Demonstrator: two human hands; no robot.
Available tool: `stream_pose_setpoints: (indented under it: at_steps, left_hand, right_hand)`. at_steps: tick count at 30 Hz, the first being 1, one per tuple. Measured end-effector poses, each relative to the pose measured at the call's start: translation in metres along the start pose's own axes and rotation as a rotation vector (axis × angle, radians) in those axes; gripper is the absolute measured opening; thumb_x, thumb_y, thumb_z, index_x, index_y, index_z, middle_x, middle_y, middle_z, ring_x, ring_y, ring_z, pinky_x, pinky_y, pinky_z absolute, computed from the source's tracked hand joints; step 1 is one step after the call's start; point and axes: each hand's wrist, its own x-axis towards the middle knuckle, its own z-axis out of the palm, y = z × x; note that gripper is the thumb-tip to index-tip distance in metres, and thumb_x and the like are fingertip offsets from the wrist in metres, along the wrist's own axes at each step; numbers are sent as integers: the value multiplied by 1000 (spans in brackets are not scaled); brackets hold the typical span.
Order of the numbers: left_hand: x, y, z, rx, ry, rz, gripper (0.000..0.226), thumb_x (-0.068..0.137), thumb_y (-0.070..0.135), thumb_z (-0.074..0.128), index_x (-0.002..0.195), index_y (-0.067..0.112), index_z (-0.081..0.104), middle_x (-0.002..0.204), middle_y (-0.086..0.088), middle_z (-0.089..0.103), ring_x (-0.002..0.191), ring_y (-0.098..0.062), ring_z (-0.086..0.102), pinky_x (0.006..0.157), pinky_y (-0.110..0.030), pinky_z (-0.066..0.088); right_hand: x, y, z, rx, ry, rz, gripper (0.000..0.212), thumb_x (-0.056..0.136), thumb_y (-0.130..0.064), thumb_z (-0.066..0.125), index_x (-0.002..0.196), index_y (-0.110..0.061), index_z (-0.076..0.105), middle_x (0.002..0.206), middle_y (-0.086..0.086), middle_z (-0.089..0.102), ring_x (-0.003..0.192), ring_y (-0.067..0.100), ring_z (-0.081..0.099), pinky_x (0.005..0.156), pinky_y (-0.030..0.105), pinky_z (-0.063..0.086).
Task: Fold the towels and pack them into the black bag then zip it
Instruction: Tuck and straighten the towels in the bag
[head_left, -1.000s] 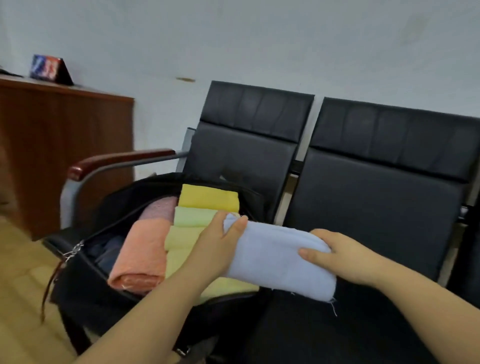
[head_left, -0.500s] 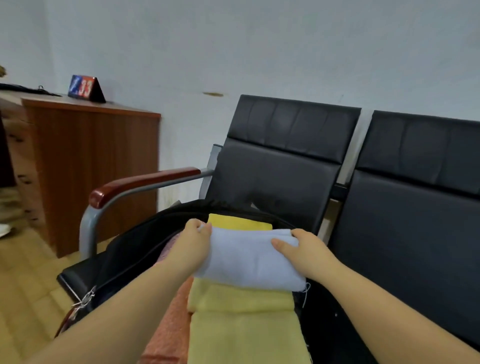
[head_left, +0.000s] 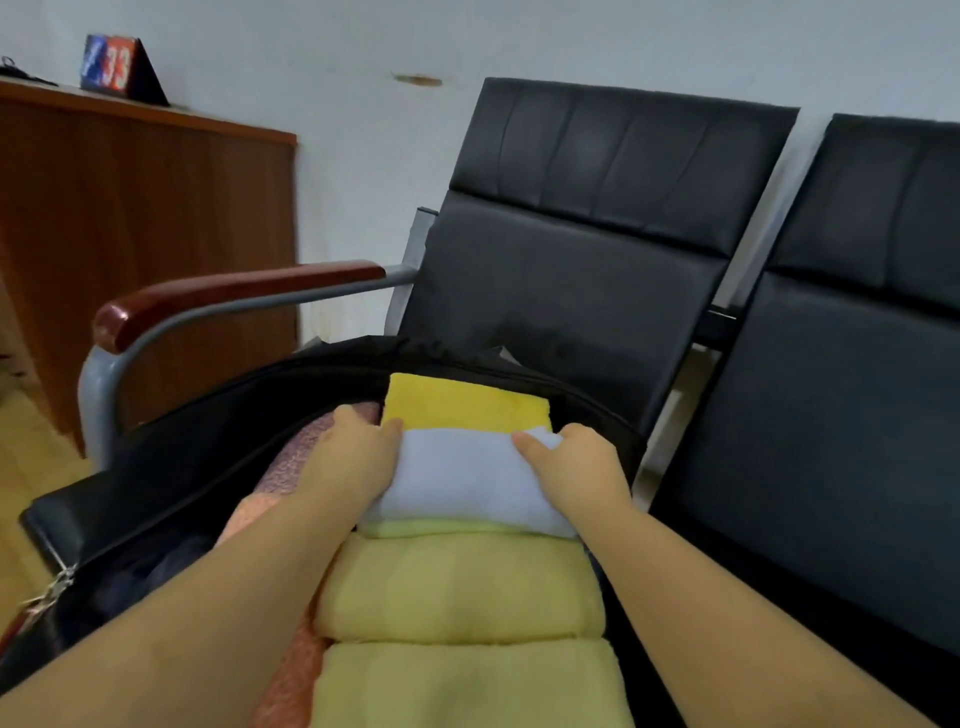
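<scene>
Both hands on the folded pale blue towel (head_left: 470, 480) at frame centre. Left hand (head_left: 349, 464) at its left end, thumb laid along the top edge, the other fingers hidden beneath or behind the cloth — a curled hold, by the look of it. Right hand (head_left: 574, 467) at the right end, thumb on top, fingers wrapped round the far corner, pinching the fold together. Neither hand nearer than the other; one at each short end.

Long axis of the towel running left to right across the frame, matching the rows already packed. Directly beneath it, a pale yellow roll (head_left: 457, 587) and another pale yellow towel (head_left: 467, 686) lower in the frame; just above it, touching, a brighter yellow towel (head_left: 465, 405). To the left, a pink-orange towel (head_left: 291, 467) lying lengthwise up the frame, partly under the left forearm.

Soft, thin-looking cloth, smooth on top, slightly sagging between the hands — likely to slump or unfold if released unevenly.

All of it inside the black bag (head_left: 218, 431), open, resting on the seat of the left black chair (head_left: 587, 270); a metal zip pull (head_left: 54, 587) hanging at lower left. Probable next need: straight down into the gap between the bright yellow and pale yellow rows, ends kept level.

Second black chair (head_left: 857, 389) at right, a wooden cabinet (head_left: 140, 234) at upper left with a small numbered sign (head_left: 111, 67) on top.
</scene>
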Motion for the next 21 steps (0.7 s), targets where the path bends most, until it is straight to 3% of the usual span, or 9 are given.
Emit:
stream_pose_setpoints:
  at_steps: [3, 5, 6, 8, 12, 21]
  left_hand:
    - [-8, 5, -4, 147, 60, 99, 37, 95, 40, 47, 108, 7, 38, 125, -23, 52, 116, -38, 49, 91, -41, 37]
    - [-14, 12, -15, 325, 224, 341, 42, 95, 40, 49, 123, 9, 44, 127, -16, 51, 117, -36, 47, 92, -41, 37]
    - [-18, 15, -20, 378, 284, 503, 46, 96, 43, 47, 128, 10, 46, 129, -13, 51, 119, -33, 47, 94, -40, 36]
    - [-24, 20, -24, 459, 181, 712, 63, 95, 54, 31, 138, 9, 43, 140, -12, 46, 131, -30, 40, 103, -38, 31]
    - [-31, 17, -7, 689, -302, 591, 62, 102, 47, 21, 153, 13, 9, 161, -8, 4, 148, -20, 3, 117, -32, 6]
    - [-39, -5, 3, 669, -345, 564, 65, 100, 51, 19, 153, 19, -4, 160, -3, -11, 148, -15, -8, 119, -30, -2]
  right_hand:
    - [-7, -3, -3, -184, 161, -103, 48, 90, -50, 56, 119, -14, 48, 119, 6, 51, 109, 27, 53, 89, 37, 43]
    - [-15, -8, -9, -295, 316, -313, 45, 92, -48, 52, 126, -18, 48, 123, 3, 49, 115, 25, 48, 95, 36, 36]
    - [-20, -13, -11, -275, 322, -422, 44, 94, -47, 49, 128, -19, 50, 125, 2, 50, 117, 24, 47, 96, 35, 33]
    - [-27, -17, -8, -296, 208, -547, 54, 94, -51, 35, 134, -18, 49, 132, 3, 50, 123, 24, 45, 101, 35, 30]
    - [-28, -2, 8, -446, -159, -389, 61, 101, -50, 23, 152, -16, 20, 158, 2, 20, 145, 18, 16, 117, 35, 9]
    - [-34, 13, 18, -410, -240, -359, 67, 100, -52, 22, 154, -17, 5, 161, 2, -3, 148, 16, -3, 120, 38, 2]
